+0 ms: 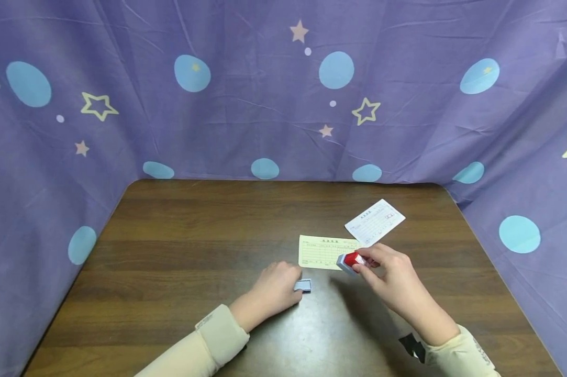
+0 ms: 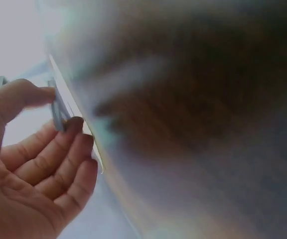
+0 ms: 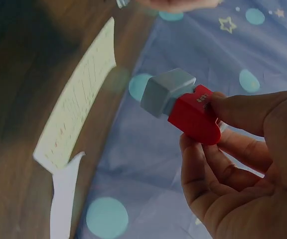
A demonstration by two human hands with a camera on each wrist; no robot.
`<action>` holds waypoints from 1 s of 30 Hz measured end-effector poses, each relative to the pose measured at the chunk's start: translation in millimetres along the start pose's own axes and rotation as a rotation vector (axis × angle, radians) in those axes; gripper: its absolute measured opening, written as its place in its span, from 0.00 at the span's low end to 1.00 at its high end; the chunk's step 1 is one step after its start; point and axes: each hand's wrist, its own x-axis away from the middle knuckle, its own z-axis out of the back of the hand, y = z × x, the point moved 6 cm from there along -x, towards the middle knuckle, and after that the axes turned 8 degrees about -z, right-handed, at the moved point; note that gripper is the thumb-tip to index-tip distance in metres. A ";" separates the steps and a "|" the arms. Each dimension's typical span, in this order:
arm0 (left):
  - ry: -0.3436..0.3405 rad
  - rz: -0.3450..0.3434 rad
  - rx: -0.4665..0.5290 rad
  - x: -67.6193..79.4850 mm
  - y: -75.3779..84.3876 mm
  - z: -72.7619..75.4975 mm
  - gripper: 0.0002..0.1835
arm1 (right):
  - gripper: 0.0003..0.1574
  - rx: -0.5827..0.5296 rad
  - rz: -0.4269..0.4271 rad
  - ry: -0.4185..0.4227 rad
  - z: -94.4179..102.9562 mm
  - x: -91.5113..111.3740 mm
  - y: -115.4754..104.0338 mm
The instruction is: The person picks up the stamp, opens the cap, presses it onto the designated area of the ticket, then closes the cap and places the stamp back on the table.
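In the head view my right hand [image 1: 393, 275] holds a stamp with a red grip and a grey-blue base [image 1: 351, 261], tilted above the lower right part of a yellow printed slip [image 1: 322, 252]. The right wrist view shows thumb and fingers pinching the red part of the stamp [image 3: 196, 117], its grey-blue block facing away from the palm. My left hand [image 1: 275, 285] is just left of and below the slip. Between its thumb and fingers it pinches a small grey-blue rectangular cap [image 1: 304, 285], seen edge-on in the left wrist view.
A white printed slip [image 1: 376, 222] with a small red mark lies up and right of the yellow one, their edges meeting. A black item [image 1: 412, 346] shows beside my right sleeve on the wooden table [image 1: 193, 235]. Purple patterned cloth [image 1: 264, 104] surrounds the table's back and sides.
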 end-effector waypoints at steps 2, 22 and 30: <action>0.025 0.028 0.159 2.9 -2.5 0.7 0.11 | 0.18 -0.031 0.005 -0.025 -7.2 1.1 -2.3; 0.216 0.104 0.725 17.3 4.1 17.9 0.11 | 0.19 -0.240 0.041 -0.171 -38.8 6.9 -21.7; 0.228 0.203 0.966 18.4 6.1 14.9 0.14 | 0.18 -0.297 0.031 -0.195 -43.2 6.2 -22.3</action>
